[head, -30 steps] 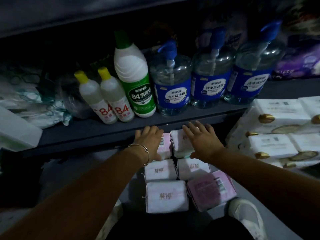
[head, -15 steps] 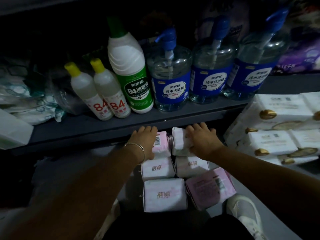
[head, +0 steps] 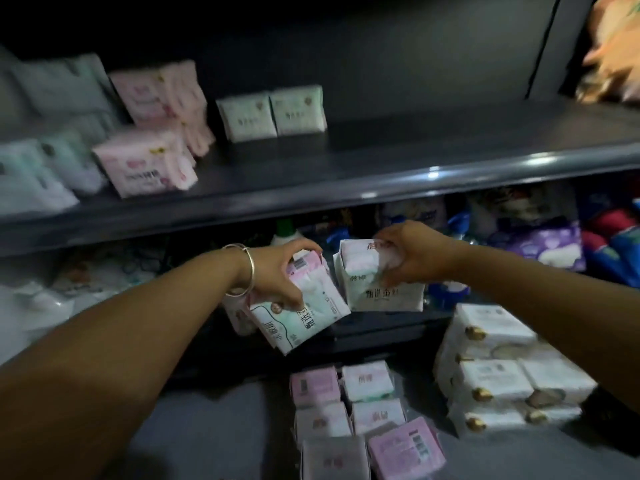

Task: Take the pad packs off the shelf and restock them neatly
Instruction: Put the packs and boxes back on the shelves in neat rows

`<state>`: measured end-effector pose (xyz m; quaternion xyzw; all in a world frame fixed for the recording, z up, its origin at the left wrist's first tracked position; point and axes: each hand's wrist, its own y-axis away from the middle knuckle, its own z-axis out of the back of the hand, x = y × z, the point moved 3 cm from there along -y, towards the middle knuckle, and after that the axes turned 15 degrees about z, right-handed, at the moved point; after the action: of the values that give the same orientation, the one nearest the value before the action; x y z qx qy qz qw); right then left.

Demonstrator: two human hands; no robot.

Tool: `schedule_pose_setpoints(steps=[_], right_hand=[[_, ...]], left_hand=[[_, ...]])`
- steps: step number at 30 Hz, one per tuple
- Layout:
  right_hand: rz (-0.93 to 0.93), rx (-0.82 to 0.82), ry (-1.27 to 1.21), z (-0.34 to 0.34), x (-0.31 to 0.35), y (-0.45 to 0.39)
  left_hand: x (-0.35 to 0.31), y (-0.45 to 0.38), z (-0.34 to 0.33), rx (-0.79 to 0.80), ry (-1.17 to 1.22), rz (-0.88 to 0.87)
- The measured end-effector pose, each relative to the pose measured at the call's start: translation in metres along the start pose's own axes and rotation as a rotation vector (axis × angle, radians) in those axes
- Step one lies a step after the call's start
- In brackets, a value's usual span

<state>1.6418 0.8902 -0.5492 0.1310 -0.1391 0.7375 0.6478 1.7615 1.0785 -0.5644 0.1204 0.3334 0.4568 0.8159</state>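
Below the grey shelf (head: 398, 171), the left hand (head: 277, 271) has its grip curled round a tilted pink-and-green pad pack (head: 301, 306), and the right hand (head: 412, 258) pinches a white pad pack (head: 374, 285) just beside it. Further beneath the shelf, six more pad packs (head: 360, 420) lie on the floor (head: 207, 427).

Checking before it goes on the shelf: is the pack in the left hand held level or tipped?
Tipped. The left hand grips the pad pack with its printed face slanting down toward the lower left.
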Motion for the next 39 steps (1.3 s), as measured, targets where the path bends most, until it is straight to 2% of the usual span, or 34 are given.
schedule_pose_setpoints(steps=[6, 14, 20, 27, 39], right_hand=[[0.076, -0.17, 0.054, 0.098, 0.047, -0.01], [0.14, -0.321, 0.052, 0.169, 0.065, -0.063], [0.103, -0.345, 0.109, 0.176, 0.034, -0.133], [0.059, -0.316, 0.115, 0.169, -0.008, -0.222], [0.111, -0.234, -0.048, 0.144, -0.054, -0.313]], left_hand=[[-0.04, 0.056, 0.088, -0.169, -0.033, -0.124], [-0.052, 0.073, 0.181, -0.301, 0.041, -0.067], [-0.048, 0.032, 0.22, -0.403, 0.041, -0.054], [-0.038, -0.039, 0.253, -0.442, 0.057, -0.003], [-0.023, -0.123, 0.282, -0.341, 0.227, -0.044]])
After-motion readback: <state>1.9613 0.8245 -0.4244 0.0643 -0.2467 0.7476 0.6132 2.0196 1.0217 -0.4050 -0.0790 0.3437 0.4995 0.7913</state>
